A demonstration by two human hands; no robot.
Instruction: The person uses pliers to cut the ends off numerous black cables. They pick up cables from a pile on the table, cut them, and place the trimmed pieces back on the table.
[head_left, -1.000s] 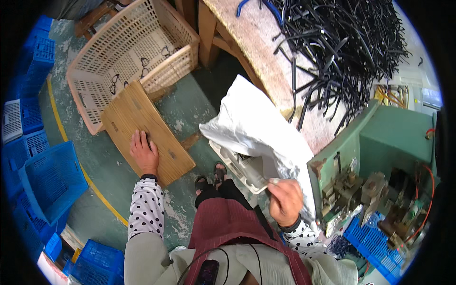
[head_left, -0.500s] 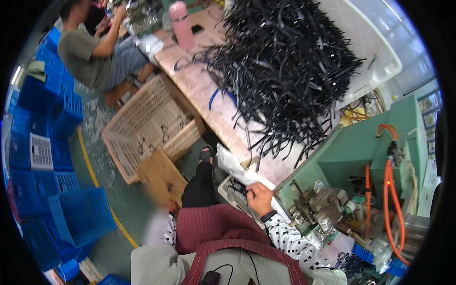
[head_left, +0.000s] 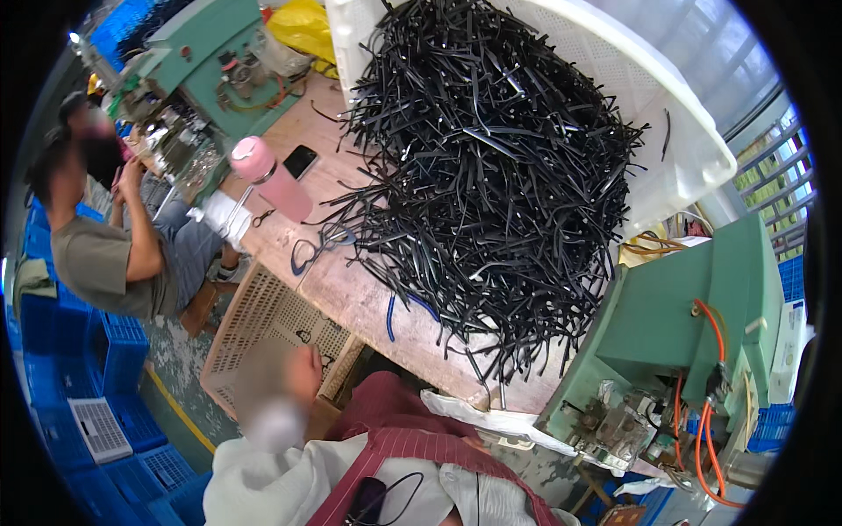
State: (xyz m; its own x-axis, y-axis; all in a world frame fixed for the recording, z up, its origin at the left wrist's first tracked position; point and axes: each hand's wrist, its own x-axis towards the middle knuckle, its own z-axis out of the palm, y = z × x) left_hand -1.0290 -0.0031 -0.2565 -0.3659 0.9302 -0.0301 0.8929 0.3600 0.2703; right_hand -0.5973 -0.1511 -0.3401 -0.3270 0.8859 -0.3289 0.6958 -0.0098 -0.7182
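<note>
My left hand (head_left: 304, 374) is over the near end of a beige plastic basket (head_left: 230, 337), its fingers partly smeared, so I cannot see whether it holds anything. My right hand is out of sight. Several small dark wire-like pieces (head_left: 303, 336) lie inside the basket. On the table in front of me rises a big heap of thin black curved strips (head_left: 500, 175), which look like eyeglass temples. A blue curved strip (head_left: 390, 317) and a dark looped piece (head_left: 303, 257) lie at the left edge of the heap.
A pink bottle (head_left: 272, 180) and a phone (head_left: 300, 161) stand and lie on the wooden table (head_left: 338, 302). Behind the heap is a white crate (head_left: 675, 83). A green machine (head_left: 675, 307) with orange hoses is at right. Another person (head_left: 110, 254) sits at left beside blue crates (head_left: 123, 351).
The view has shifted and I am closer to the table. My left hand has come up to the basket. My right hand, earlier a closed fist over a small tray, has left the view.
</note>
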